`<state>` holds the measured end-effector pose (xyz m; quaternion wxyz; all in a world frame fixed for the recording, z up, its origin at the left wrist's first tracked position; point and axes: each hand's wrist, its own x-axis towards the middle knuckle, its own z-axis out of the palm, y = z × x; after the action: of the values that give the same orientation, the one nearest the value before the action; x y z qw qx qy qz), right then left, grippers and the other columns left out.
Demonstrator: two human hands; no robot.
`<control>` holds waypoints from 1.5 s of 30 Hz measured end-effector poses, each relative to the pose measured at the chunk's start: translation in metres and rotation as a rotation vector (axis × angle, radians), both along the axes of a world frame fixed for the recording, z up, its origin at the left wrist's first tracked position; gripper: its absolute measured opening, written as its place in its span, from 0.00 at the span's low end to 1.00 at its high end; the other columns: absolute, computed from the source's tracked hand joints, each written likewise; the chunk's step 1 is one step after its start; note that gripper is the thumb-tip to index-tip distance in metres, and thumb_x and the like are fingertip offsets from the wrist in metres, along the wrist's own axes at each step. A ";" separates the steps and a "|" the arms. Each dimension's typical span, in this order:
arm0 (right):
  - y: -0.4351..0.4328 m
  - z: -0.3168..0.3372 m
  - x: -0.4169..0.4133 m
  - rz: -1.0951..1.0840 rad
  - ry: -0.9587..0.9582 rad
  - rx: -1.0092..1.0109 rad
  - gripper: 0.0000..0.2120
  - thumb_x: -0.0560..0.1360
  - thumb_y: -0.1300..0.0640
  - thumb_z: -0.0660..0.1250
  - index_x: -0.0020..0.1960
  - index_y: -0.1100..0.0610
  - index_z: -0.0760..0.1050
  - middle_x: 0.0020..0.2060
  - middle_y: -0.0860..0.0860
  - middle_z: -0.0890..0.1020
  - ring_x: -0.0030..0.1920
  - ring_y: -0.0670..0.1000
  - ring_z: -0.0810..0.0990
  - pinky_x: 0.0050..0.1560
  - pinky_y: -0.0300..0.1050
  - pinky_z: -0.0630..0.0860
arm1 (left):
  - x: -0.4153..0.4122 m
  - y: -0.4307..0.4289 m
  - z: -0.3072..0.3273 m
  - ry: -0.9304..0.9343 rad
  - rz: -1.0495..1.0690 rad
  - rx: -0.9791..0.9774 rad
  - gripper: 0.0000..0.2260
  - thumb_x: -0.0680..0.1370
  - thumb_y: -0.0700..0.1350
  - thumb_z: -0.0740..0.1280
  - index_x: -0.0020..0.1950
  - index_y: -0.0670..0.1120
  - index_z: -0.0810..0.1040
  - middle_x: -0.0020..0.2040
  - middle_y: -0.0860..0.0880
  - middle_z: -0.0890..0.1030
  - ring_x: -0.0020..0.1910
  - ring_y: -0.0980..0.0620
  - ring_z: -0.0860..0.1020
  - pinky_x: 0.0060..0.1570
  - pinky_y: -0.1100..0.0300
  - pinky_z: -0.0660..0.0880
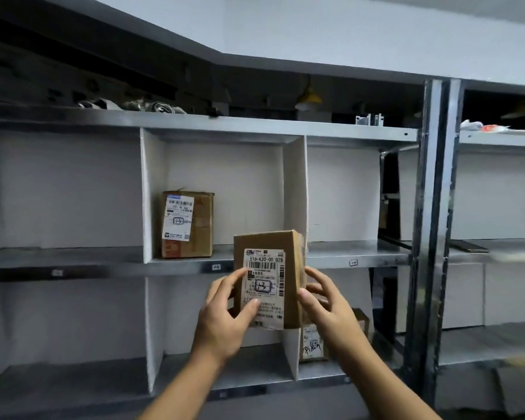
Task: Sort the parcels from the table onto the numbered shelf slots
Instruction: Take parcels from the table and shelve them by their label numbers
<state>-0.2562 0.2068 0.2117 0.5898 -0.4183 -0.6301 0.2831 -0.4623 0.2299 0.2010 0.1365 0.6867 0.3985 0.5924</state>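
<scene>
Parcel (269, 278), label "516-K20-00 028", hand-marked "1-3"

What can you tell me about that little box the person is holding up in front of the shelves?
The held parcel is a small brown cardboard box, upright, raised in front of the middle shelf edge. A white shipping label covers its near face, printed with barcodes and "516-K20-00 028", with a handwritten boxed mark that looks like "1-3". The left hand grips its left side, thumb on the label; the right hand holds its right side.
</scene>
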 end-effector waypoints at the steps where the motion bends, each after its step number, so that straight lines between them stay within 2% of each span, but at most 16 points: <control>1: 0.001 0.002 -0.008 0.030 0.003 0.005 0.21 0.73 0.42 0.71 0.63 0.27 0.70 0.54 0.35 0.80 0.55 0.37 0.80 0.48 0.35 0.80 | -0.006 0.000 0.001 0.031 0.026 0.022 0.24 0.75 0.49 0.71 0.69 0.60 0.70 0.62 0.59 0.71 0.58 0.65 0.72 0.45 0.78 0.71; 3: 0.008 0.003 -0.022 0.062 0.000 0.012 0.26 0.72 0.45 0.74 0.63 0.25 0.66 0.53 0.33 0.80 0.54 0.34 0.80 0.46 0.34 0.80 | -0.015 0.001 0.003 0.089 0.068 0.060 0.24 0.75 0.50 0.71 0.70 0.58 0.69 0.64 0.58 0.70 0.60 0.60 0.73 0.45 0.77 0.72; 5: 0.016 0.003 -0.035 0.053 0.009 0.014 0.30 0.72 0.48 0.76 0.64 0.27 0.64 0.56 0.41 0.80 0.55 0.39 0.82 0.50 0.42 0.83 | -0.021 0.005 0.006 0.119 0.100 0.091 0.25 0.76 0.49 0.70 0.71 0.58 0.69 0.65 0.57 0.70 0.61 0.58 0.72 0.49 0.75 0.72; 7: 0.025 0.005 -0.046 0.015 0.011 0.027 0.32 0.72 0.51 0.77 0.64 0.28 0.62 0.56 0.45 0.81 0.53 0.42 0.83 0.51 0.46 0.83 | -0.026 0.009 0.009 0.131 0.119 0.128 0.25 0.76 0.49 0.71 0.71 0.59 0.69 0.65 0.57 0.70 0.61 0.60 0.71 0.53 0.74 0.70; 11: 0.042 0.015 -0.060 -0.029 0.030 0.072 0.35 0.71 0.52 0.78 0.60 0.24 0.60 0.51 0.44 0.82 0.49 0.39 0.83 0.43 0.42 0.83 | -0.033 0.021 0.017 0.157 0.119 0.140 0.25 0.76 0.48 0.70 0.71 0.60 0.68 0.66 0.58 0.69 0.61 0.62 0.71 0.57 0.74 0.68; 14: 0.063 0.020 -0.064 -0.033 0.056 0.105 0.34 0.71 0.52 0.78 0.60 0.26 0.60 0.52 0.45 0.82 0.50 0.44 0.84 0.46 0.48 0.84 | -0.039 0.040 0.026 0.185 0.139 0.171 0.25 0.76 0.49 0.70 0.71 0.62 0.68 0.65 0.63 0.68 0.60 0.66 0.70 0.52 0.79 0.66; 19: 0.107 0.037 -0.066 0.003 0.133 0.099 0.33 0.72 0.55 0.77 0.67 0.37 0.61 0.55 0.46 0.80 0.54 0.47 0.83 0.50 0.55 0.84 | -0.051 0.076 0.050 0.314 0.226 0.187 0.22 0.77 0.52 0.68 0.70 0.58 0.68 0.63 0.65 0.68 0.63 0.63 0.67 0.60 0.64 0.65; 21: 0.131 0.042 -0.064 0.003 0.157 0.115 0.34 0.72 0.55 0.77 0.68 0.37 0.61 0.56 0.48 0.80 0.54 0.48 0.83 0.50 0.56 0.84 | -0.056 0.092 0.059 0.361 0.281 0.194 0.21 0.77 0.53 0.66 0.70 0.56 0.69 0.63 0.63 0.69 0.62 0.62 0.66 0.61 0.62 0.65; 26: 0.196 0.055 -0.059 -0.051 0.074 0.167 0.33 0.71 0.54 0.77 0.63 0.31 0.62 0.51 0.45 0.82 0.50 0.41 0.83 0.49 0.45 0.83 | -0.068 0.136 0.072 0.610 0.462 0.208 0.20 0.76 0.57 0.61 0.66 0.55 0.71 0.61 0.57 0.74 0.59 0.55 0.71 0.60 0.56 0.69; 29: 0.231 0.061 -0.056 -0.043 0.036 0.150 0.32 0.72 0.52 0.77 0.63 0.31 0.60 0.51 0.41 0.80 0.49 0.42 0.82 0.41 0.36 0.80 | -0.069 0.158 0.075 0.700 0.503 0.200 0.20 0.76 0.59 0.60 0.66 0.56 0.70 0.60 0.58 0.73 0.59 0.55 0.70 0.59 0.56 0.68; 31: 0.251 0.062 -0.055 -0.030 0.034 0.136 0.33 0.72 0.52 0.76 0.64 0.33 0.59 0.51 0.40 0.79 0.50 0.41 0.81 0.37 0.34 0.79 | -0.070 0.171 0.077 0.736 0.506 0.194 0.20 0.76 0.59 0.59 0.67 0.57 0.69 0.61 0.59 0.71 0.60 0.56 0.69 0.60 0.57 0.67; 33: 0.270 0.060 -0.055 -0.017 0.025 0.124 0.33 0.72 0.53 0.76 0.65 0.33 0.59 0.53 0.40 0.78 0.51 0.42 0.81 0.40 0.36 0.81 | -0.070 0.184 0.076 0.737 0.517 0.189 0.20 0.77 0.59 0.59 0.68 0.57 0.69 0.62 0.58 0.72 0.60 0.55 0.69 0.61 0.57 0.68; 35: 0.286 0.058 -0.054 -0.019 -0.016 0.112 0.33 0.73 0.53 0.76 0.66 0.34 0.59 0.56 0.42 0.78 0.55 0.44 0.79 0.46 0.40 0.82 | -0.069 0.196 0.076 0.709 0.533 0.177 0.20 0.76 0.58 0.61 0.68 0.56 0.70 0.62 0.58 0.73 0.60 0.55 0.70 0.61 0.56 0.69; 40: 0.322 0.052 -0.053 -0.015 -0.125 0.086 0.34 0.73 0.53 0.75 0.67 0.34 0.58 0.62 0.44 0.77 0.61 0.46 0.77 0.60 0.51 0.80 | -0.066 0.221 0.074 0.741 0.550 0.171 0.20 0.76 0.58 0.61 0.68 0.56 0.71 0.61 0.58 0.73 0.60 0.55 0.71 0.60 0.56 0.69; 43: 0.335 0.043 -0.054 -0.019 -0.189 0.062 0.34 0.73 0.51 0.75 0.67 0.33 0.57 0.61 0.43 0.77 0.61 0.46 0.77 0.63 0.51 0.78 | -0.064 0.230 0.076 0.764 0.562 0.167 0.20 0.76 0.58 0.59 0.66 0.56 0.71 0.60 0.58 0.74 0.58 0.55 0.72 0.59 0.55 0.70; 45: 0.342 0.037 -0.054 -0.024 -0.186 0.040 0.34 0.73 0.50 0.75 0.68 0.34 0.57 0.57 0.40 0.76 0.58 0.44 0.77 0.60 0.45 0.78 | -0.063 0.235 0.077 0.765 0.571 0.177 0.20 0.75 0.58 0.59 0.65 0.55 0.73 0.59 0.57 0.75 0.57 0.54 0.73 0.58 0.54 0.72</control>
<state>-0.3107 0.5485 0.2484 0.5402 -0.4387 -0.6826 0.2231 -0.5252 0.4644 0.2779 -0.2468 0.7274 0.5407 0.3428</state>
